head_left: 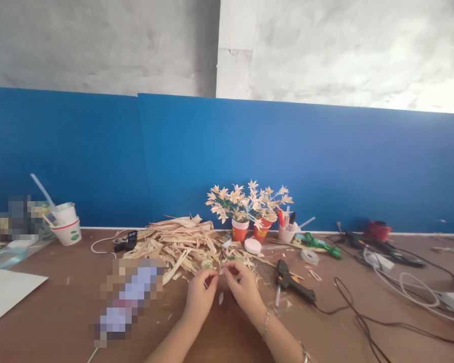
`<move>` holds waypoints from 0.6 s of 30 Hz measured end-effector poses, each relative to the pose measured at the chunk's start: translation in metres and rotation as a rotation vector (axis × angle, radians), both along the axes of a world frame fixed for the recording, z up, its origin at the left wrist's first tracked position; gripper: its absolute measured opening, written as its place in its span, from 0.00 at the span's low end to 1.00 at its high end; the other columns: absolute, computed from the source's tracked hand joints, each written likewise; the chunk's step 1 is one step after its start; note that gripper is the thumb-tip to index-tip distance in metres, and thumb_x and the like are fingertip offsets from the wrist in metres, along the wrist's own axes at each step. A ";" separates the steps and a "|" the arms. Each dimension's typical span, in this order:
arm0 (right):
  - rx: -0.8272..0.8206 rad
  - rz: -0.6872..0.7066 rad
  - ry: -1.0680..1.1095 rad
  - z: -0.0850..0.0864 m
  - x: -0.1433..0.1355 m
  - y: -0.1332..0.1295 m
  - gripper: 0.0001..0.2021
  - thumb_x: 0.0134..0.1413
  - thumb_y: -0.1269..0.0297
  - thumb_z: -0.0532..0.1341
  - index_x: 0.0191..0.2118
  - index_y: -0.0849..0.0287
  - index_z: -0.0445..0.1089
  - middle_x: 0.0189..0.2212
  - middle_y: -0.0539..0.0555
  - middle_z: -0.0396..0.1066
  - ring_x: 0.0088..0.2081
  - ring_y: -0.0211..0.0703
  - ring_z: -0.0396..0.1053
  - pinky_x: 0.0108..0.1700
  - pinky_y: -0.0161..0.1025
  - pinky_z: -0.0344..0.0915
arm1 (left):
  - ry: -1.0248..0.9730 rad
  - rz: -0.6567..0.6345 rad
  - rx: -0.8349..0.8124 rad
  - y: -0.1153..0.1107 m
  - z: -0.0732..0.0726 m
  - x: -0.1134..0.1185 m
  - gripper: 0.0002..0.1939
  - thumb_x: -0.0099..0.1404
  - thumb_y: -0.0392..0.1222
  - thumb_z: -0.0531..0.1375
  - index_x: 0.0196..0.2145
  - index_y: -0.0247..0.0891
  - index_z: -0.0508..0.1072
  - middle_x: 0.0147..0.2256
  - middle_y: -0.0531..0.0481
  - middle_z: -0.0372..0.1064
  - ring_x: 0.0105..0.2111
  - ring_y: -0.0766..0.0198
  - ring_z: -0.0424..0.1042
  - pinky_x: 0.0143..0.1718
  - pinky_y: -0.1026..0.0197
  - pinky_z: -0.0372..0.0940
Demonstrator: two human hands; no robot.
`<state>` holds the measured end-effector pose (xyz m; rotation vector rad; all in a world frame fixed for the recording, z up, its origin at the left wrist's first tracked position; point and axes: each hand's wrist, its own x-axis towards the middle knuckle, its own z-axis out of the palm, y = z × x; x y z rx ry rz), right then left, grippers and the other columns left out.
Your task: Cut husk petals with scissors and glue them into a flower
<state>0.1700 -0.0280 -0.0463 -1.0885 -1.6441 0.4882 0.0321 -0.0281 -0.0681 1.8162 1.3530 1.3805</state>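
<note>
My left hand [202, 294] and my right hand [244, 287] come close together above the table, just in front of a heap of dry, straw-coloured husk strips [177, 242]. Fingers and thumb are pinched on each hand. Between the fingertips is something small and pale, too small to name. A little pale petal-shaped piece [221, 298] lies on the table between my wrists. Behind the hands, pale star-shaped flowers [251, 201] on stems stand in red paper cups [239, 231].
To the right lie a black glue gun [287, 285] with its cable, a tape roll [309, 257], a round white lid [252, 246] and tangled cords [397, 287]. A cup of pens [286, 233] stands behind. White cups [67, 232] and a white sheet [9, 292] are left, with a blurred-out object [130, 297].
</note>
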 end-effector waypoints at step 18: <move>0.048 -0.035 -0.004 -0.002 0.001 0.001 0.07 0.49 0.71 0.55 0.32 0.59 0.69 0.28 0.52 0.70 0.30 0.41 0.67 0.34 0.35 0.64 | 0.114 -0.017 0.070 -0.004 0.002 0.000 0.10 0.59 0.35 0.52 0.28 0.38 0.72 0.27 0.48 0.68 0.27 0.62 0.67 0.30 0.63 0.61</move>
